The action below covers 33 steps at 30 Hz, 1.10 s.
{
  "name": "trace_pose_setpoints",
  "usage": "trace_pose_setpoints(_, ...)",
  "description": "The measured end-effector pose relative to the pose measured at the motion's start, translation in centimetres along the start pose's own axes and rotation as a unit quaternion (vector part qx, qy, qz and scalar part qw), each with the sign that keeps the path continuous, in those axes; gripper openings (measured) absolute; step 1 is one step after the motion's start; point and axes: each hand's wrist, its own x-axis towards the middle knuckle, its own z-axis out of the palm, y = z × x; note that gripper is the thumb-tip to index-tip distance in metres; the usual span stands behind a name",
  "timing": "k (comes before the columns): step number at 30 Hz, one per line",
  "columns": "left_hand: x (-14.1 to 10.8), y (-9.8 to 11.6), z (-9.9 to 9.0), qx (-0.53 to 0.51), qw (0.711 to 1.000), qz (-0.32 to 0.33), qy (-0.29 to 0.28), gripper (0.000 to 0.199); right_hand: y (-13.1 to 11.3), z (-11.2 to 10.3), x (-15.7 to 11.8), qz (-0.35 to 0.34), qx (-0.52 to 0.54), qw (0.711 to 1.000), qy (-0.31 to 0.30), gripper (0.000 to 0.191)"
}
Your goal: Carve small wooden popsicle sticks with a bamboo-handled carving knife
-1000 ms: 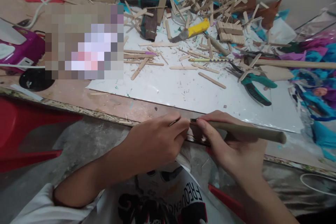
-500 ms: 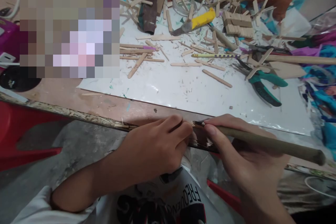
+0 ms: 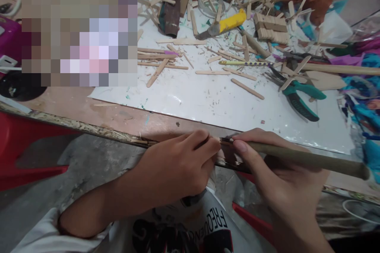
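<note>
My right hand (image 3: 285, 178) is closed around a knife (image 3: 314, 161) with a long, round, olive-brown handle. Its short dark blade points left, toward the fingertips of my left hand. My left hand (image 3: 184, 162) is closed at the table's front edge, pinching a thin wooden stick (image 3: 143, 141). The stick's pale end shows by the blade, and its middle is hidden under my fingers. Both hands are close together, with only the blade between their fingertips.
A white sheet (image 3: 178, 99) covers much of the table, strewn with craft sticks (image 3: 247, 89) and shavings. Green-handled pliers (image 3: 301, 101), a patterned pencil (image 3: 243, 63) and a yellow-handled knife (image 3: 231, 23) lie on it. Red chairs (image 3: 26, 158) stand below the edge.
The view has shifted slightly. My hands keep nearly the same pose and hold, with the knife tip still beside my left fingertips.
</note>
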Motion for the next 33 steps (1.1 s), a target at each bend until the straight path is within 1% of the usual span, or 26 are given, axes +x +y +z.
trace_pose_setpoints(8, 0.19, 0.03, -0.03, 0.002, 1.000, -0.004, 0.009, 0.030, 0.14, 0.30, -0.04, 0.026, 0.016, 0.999, 0.015, 0.013)
trace_pose_setpoints(14, 0.12, 0.15, 0.00, 0.003, 1.000, -0.009, 0.012, 0.029, 0.22, 0.15, 0.00, 0.013, 0.002, 1.000, 0.009, 0.012)
trace_pose_setpoints(21, 0.15, -0.05, -0.23, -0.001, 1.000, -0.001, -0.002, 0.030, 0.19, -0.18, 0.17, -0.021, -0.011, 1.000, -0.010, 0.016)
trace_pose_setpoints(25, 0.26, -0.09, -0.35, 0.006, 1.000, 0.009, -0.010, 0.029, 0.22, -0.39, 0.48, -0.028, -0.047, 0.997, -0.054, 0.012)
trace_pose_setpoints(27, 0.30, -0.10, -0.40, 0.007, 1.000, 0.012, -0.010, 0.029, 0.24, -0.44, 0.64, -0.032, -0.046, 0.996, -0.067, 0.010)
trace_pose_setpoints(33, 0.26, -0.12, -0.35, 0.006, 1.000, 0.013, -0.023, 0.030, 0.48, -0.28, 0.60, -0.050, -0.054, 0.995, -0.069, 0.010)
